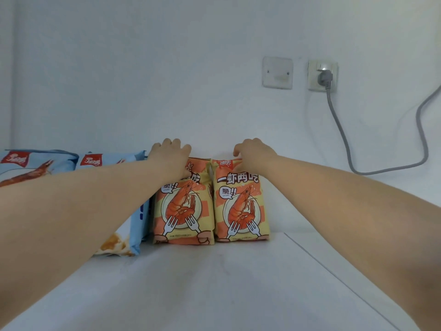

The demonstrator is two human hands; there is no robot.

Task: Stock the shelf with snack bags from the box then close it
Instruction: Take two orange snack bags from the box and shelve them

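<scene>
Item: two orange snack bags, left [183,206], right [241,201], upright on the shelf [214,283] against the wall. My left hand [170,158] and right hand [254,155] pinch their tops, apparently. Step: placing. Next: let go, fetch more; box unseen.

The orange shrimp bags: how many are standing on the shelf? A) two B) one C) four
A: two orange bags stand upright side by side, the left bag under the left hand and the right bag under the right hand; the bags beside them are blue.
</scene>
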